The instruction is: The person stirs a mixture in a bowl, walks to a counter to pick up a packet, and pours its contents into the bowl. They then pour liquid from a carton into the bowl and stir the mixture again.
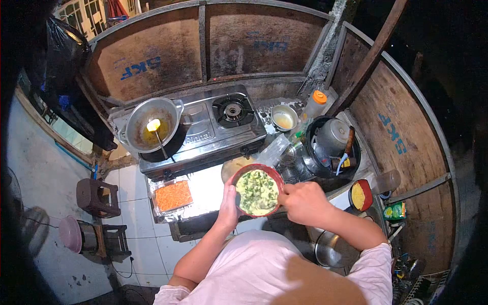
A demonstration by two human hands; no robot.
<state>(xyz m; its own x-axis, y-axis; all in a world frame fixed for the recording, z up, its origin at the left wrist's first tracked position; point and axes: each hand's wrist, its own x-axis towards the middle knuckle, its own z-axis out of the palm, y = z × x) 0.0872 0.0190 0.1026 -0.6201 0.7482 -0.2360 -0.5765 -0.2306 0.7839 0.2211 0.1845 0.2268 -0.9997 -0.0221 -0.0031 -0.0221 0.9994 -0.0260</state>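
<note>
In front of my chest is a red bowl point(279, 179) filled with a pale yellow mixture point(257, 192) with many chopped green pieces. My left hand point(230, 207) grips the bowl's left side, its thumb up near the rim. At the bowl's right edge my right hand point(304, 202) is closed in a fist; what it holds is hidden by the fingers. Left of the bowl, a tray of shredded orange food point(173, 195) lies on the counter. Beyond it, a wok point(133, 122) with oil stands on the stove point(201, 138), a ladle point(159, 142) resting inside.
By the stove's right burner sits a small pot point(284, 118), near an orange-capped bottle point(316, 104). A black basin point(357, 170) holds a metal pot. Farther right is a red bowl of yellow food point(361, 195). Stools point(98, 197) stand at left; wooden panels point(254, 43) enclose the back.
</note>
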